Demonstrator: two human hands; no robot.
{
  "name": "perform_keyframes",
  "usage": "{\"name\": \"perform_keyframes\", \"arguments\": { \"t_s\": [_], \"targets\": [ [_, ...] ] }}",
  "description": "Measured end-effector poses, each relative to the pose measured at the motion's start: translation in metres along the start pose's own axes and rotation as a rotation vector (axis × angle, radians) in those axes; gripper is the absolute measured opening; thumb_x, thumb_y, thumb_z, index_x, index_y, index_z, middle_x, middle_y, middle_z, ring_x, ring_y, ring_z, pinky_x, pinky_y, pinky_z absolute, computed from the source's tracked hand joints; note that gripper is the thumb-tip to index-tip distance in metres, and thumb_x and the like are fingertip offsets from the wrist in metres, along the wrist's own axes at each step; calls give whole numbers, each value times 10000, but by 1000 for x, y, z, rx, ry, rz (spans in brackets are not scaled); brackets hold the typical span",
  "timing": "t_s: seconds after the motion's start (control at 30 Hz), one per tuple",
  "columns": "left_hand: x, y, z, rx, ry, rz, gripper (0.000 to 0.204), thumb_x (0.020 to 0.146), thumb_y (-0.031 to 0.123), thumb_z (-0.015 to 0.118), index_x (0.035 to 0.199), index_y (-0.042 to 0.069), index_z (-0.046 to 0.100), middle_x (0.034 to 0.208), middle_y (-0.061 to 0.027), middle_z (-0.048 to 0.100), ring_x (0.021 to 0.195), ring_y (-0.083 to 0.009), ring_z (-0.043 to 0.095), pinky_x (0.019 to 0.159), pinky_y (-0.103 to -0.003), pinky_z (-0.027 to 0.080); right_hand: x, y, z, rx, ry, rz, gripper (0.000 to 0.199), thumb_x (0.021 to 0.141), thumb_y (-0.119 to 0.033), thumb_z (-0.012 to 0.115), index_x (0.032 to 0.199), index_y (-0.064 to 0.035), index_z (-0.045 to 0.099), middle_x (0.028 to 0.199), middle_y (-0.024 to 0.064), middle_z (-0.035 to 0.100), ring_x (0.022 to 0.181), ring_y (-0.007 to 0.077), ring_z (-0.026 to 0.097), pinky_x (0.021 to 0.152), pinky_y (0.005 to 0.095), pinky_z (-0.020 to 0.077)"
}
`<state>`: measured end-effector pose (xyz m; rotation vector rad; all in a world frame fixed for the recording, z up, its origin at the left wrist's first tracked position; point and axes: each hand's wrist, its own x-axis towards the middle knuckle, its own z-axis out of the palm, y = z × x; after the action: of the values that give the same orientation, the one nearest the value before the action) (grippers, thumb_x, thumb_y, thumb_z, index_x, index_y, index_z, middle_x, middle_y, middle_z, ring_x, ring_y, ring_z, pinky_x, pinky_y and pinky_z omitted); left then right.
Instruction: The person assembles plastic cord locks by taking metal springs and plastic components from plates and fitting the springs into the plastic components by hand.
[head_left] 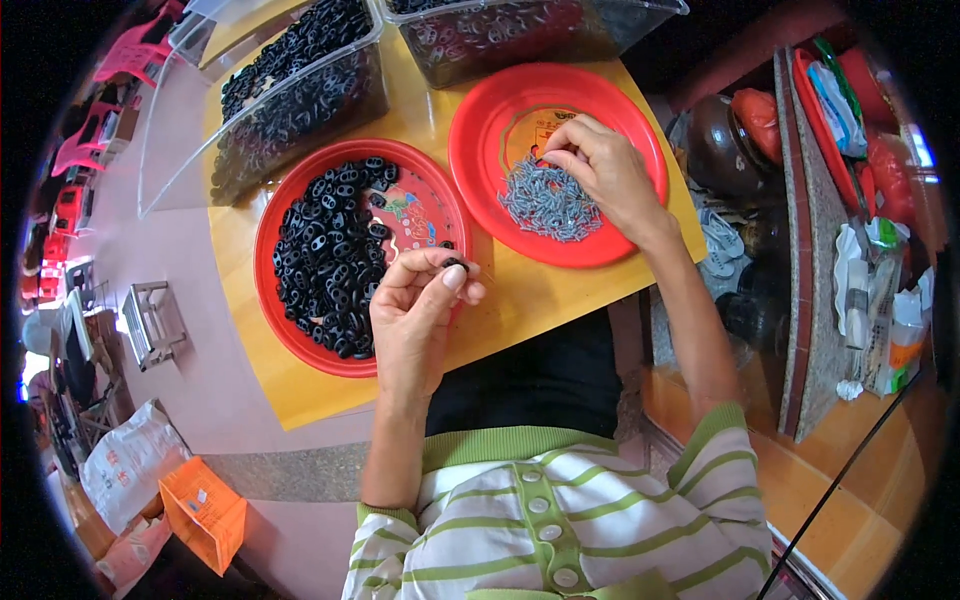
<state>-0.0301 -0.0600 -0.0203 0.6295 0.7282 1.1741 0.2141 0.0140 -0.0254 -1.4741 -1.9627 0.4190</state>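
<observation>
My left hand [408, 315] is closed in a pinch on a small black plastic piece [455, 265], mostly covered by the fingertips. It is raised at the right rim of a red round tray [265, 255]. Many black oval two-holed plastic pieces [322, 250] are heaped in that tray. My right hand [610, 172] reaches over a second red tray [487, 110], thumb and fingers pressed together just above a pile of small grey screw-like pieces [548, 200]. Whatever those fingertips hold is too small to make out.
Both trays stand on a yellow tabletop [500, 310]. Behind them are two clear plastic bins [375, 100] [500, 50] full of black pieces. A metal stool [152, 325] and an orange bag [203, 513] are on the floor at left. A stone-edged ledge [800, 250] rises at right.
</observation>
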Motion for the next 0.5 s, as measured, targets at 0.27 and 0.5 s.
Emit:
{"name": "perform_keyframes", "arguments": {
  "t_s": [0.27,0.5],
  "targets": [
    [-5,-5,4,-82,-48,-86,127,891,59,529,1004,5,549,862,-167,634,727,-197,638,664,-288,513,-30,-62,-4,353,11,138,106,795,-88,631,843,-4,589,781,78,599,683,163,574,603,283,446],
    [-4,-4,4,-106,-29,-104,200,891,75,535,1063,-25,544,931,-160,631,810,-205,638,733,-301,518,-57,-98,15,612,56,249,89,804,-60,629,872,-24,584,815,51,589,721,126,574,576,242,441]
  ]
}}
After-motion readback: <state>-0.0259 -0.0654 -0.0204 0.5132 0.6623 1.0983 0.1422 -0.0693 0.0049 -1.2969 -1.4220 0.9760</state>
